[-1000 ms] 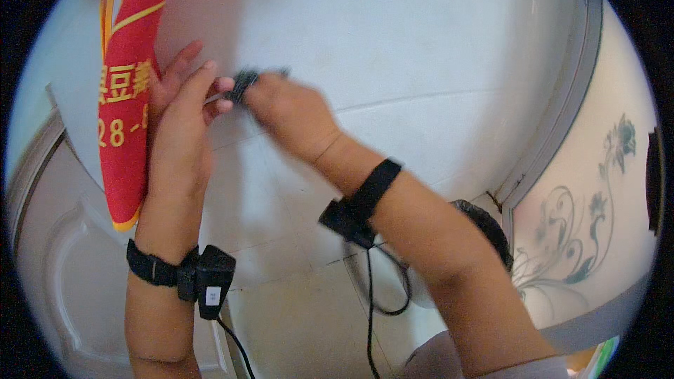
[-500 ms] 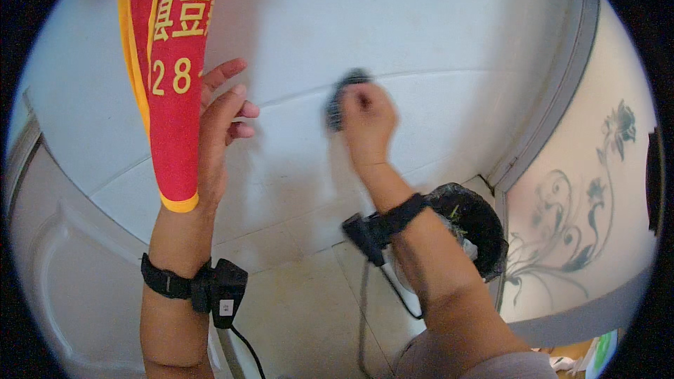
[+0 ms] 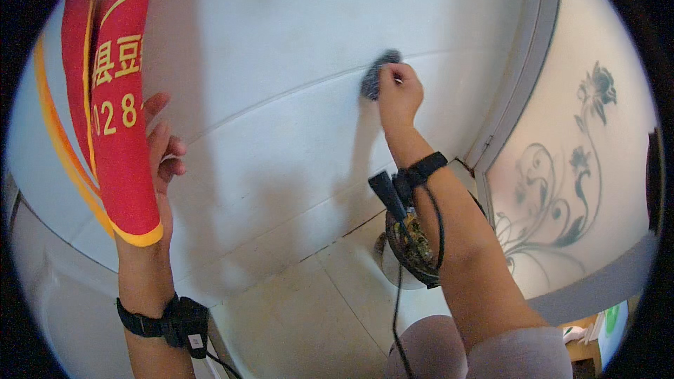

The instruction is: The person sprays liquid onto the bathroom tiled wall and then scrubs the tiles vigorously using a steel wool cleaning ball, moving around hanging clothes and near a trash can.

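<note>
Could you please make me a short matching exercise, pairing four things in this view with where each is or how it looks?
Things:
1. red cloth
2. dark pad
3. bin
4. flower pattern

Descriptions:
A. partly hidden behind the right forearm
B. grey-green, on a pale panel
C. edged in yellow, partly covering the left hand
D. held in the right hand

Pairs: 1-C, 2-D, 3-A, 4-B.

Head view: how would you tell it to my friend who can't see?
A person's right hand pinches a dark, blurry thing in front of a pale wall. The left hand, loosely curled, is partly hidden behind a red cloth with yellow edging; a bin stands lower down.
</note>
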Tool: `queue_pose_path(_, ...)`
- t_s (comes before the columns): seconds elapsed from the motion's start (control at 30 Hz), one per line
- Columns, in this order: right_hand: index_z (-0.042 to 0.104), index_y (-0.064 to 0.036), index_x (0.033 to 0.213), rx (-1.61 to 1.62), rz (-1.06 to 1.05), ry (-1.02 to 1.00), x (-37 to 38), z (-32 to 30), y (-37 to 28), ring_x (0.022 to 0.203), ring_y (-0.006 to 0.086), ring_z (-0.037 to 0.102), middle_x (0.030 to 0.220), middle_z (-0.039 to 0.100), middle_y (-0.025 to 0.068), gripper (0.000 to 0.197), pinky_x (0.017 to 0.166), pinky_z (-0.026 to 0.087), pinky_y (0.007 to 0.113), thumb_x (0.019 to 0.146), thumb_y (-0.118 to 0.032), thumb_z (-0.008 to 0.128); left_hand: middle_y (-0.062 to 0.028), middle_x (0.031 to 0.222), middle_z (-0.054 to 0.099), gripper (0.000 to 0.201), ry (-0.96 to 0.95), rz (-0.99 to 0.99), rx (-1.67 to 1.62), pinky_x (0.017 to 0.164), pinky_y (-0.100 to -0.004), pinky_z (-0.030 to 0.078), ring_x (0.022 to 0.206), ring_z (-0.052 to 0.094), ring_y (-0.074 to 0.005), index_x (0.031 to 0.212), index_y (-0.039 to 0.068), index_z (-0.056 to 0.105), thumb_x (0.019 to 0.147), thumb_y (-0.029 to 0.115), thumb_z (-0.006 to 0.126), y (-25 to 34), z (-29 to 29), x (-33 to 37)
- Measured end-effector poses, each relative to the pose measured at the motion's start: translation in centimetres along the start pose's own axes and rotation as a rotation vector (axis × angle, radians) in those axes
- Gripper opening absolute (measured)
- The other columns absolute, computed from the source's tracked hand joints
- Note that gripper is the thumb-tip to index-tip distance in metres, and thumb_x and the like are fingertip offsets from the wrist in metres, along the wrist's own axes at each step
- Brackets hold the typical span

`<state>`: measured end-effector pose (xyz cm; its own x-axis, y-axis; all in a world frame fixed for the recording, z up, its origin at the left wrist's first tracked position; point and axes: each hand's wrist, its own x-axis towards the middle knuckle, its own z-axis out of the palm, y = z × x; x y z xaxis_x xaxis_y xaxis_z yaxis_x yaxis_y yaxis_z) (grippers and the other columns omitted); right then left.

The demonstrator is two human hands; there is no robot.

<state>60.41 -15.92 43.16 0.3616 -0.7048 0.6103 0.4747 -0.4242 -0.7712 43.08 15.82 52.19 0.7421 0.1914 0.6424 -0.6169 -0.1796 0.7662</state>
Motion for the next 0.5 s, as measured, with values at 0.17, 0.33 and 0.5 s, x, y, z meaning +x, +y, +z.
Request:
queue_pose_path(0.17, 0.056, -0.0011, 0.082, 0.034, 0.052, -0.011, -4.7, 2.2, -2.0, 0.076, 0.0263, 0.055, 0.079, 0.056, 0.0136, 0.01, 0.072, 0.045, 0.037, 0.086, -0.01, 0.053, -0.0049, 0.121, 0.057, 0.051, -0.024, -0.041, 0.009, 0.057, -0.0135, 0.044, 0.072, 0.053, -0.0024, 0.139, 0.015, 0.034, 0.092, 0.013, 0.054, -1.7, -0.7, 0.6)
queue_pose_path(0.33, 0.058, -0.0016, 0.084, 0.203, -0.156, -0.289, -12.0, 1.7, -5.0, 0.078, 0.0261, 0.057, 0.084, 0.057, 0.0131, 0.003, 0.073, 0.046, 0.033, 0.083, -0.003, 0.055, -0.0027, 0.107, 0.059, 0.056, -0.307, -0.272, 0.069, 0.055, -0.0162, 0.043, 0.068, 0.053, -0.0048, 0.14, 0.012, 0.033, 0.09, 0.017, 0.057, -1.5, 3.4, 1.1)
queue_pose_path(0.5, 0.058, -0.0033, 0.081, 0.113, 0.06, -0.115, -6.0, -0.4, 2.4, 0.073, 0.0187, 0.059, 0.078, 0.061, 0.0091, 0.002, 0.068, 0.047, 0.03, 0.082, -0.004, 0.057, -0.0066, 0.103, 0.061, 0.065, -0.555, -0.24, 0.164, 0.056, -0.0219, 0.045, 0.066, 0.054, -0.0085, 0.142, 0.009, 0.028, 0.085, 0.013, 0.059, -2.1, 6.8, -1.7)
